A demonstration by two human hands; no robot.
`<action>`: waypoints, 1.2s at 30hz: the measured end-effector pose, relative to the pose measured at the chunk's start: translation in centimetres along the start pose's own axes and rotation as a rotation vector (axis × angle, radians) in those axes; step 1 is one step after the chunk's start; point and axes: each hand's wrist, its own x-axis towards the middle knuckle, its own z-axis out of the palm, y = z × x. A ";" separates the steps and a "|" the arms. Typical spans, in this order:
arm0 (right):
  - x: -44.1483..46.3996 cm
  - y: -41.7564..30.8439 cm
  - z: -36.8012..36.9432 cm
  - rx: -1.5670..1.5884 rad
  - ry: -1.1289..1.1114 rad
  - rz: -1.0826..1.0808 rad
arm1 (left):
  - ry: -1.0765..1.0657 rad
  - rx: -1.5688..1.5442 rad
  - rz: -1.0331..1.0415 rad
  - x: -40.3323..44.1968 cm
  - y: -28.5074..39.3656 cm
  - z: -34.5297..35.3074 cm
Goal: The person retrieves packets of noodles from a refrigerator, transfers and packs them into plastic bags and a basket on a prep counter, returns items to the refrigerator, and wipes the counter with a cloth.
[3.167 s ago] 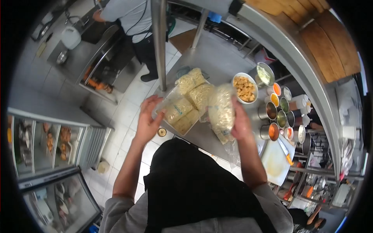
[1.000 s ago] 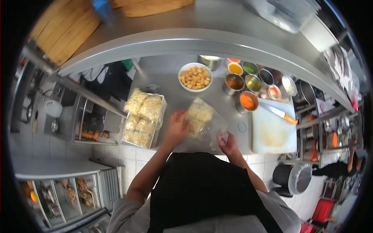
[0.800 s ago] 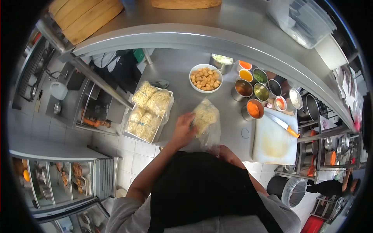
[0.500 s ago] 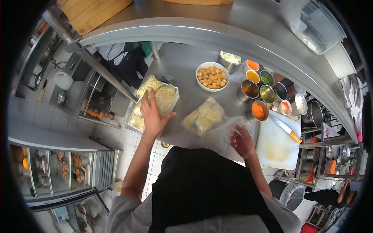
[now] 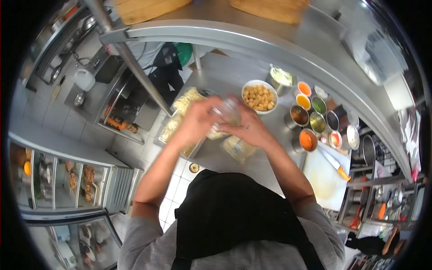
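Your two hands at work above the bench. Your left hand and right hand meet at a piece of clear plastic, raised between the tray and the bowl. The fingers of both are bent toward it, but motion blur hides their tips, so whether either is closed on the plastic cannot be told. The step in hand appears to be handling this plastic; controlling it would call for a firm pinch on each side, clear of the bags below.

Beneath the right forearm, a bag of pale noodles lies on the bench. To the left, more bagged noodles fill the tray, partly hidden by your left hand and forearm. Beyond the right hand sits the white bowl of browned cubes; farther right, the knife rests on the cutting board.

Compared with the frame just before: your left hand, then spread over the tray, is now farther right; your right hand, then beside the loose plastic of the bench bag, is now raised and farther forward, close to the left. The bowl, knife and board keep their arrangement.
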 end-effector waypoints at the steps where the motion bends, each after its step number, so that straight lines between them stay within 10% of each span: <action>1: 0.4 0.4 0.5 0.089 -0.098 0.054 | 0.034 0.056 -0.013 -1.2 0.4 1.1; 6: -7.8 2.1 0.3 -0.011 -0.203 0.418 | 0.195 -0.382 -0.273 -9.6 -1.2 5.6; 9: -9.7 -1.4 1.9 0.112 -0.135 0.359 | -0.043 -0.682 -0.426 -12.3 -3.9 7.8; 12: -8.7 0.0 4.1 0.015 -0.241 -0.150 | -0.010 -0.764 -0.452 -13.0 -6.4 8.9; 15: -6.6 1.3 7.0 0.365 -0.077 0.383 | 0.201 -0.825 -0.625 -13.9 -6.7 9.3; 19: 1.0 5.8 9.9 -0.042 -0.242 0.298 | 0.490 -0.682 -0.599 -16.4 -7.6 8.1; 21: 4.0 8.4 12.2 -0.452 -0.147 -0.100 | 0.603 -0.637 -0.603 -18.3 -7.5 6.6; 24: 6.3 9.5 15.2 -0.759 -0.314 -0.011 | 0.783 -0.455 -0.544 -21.2 -7.8 4.6; 28: 7.6 10.5 15.0 -0.468 -0.539 0.162 | 1.020 -0.610 -0.683 -22.6 -6.1 2.1; 36: 7.3 10.6 7.3 0.501 -0.308 0.480 | 0.978 -0.436 -0.503 -18.0 -8.0 -0.1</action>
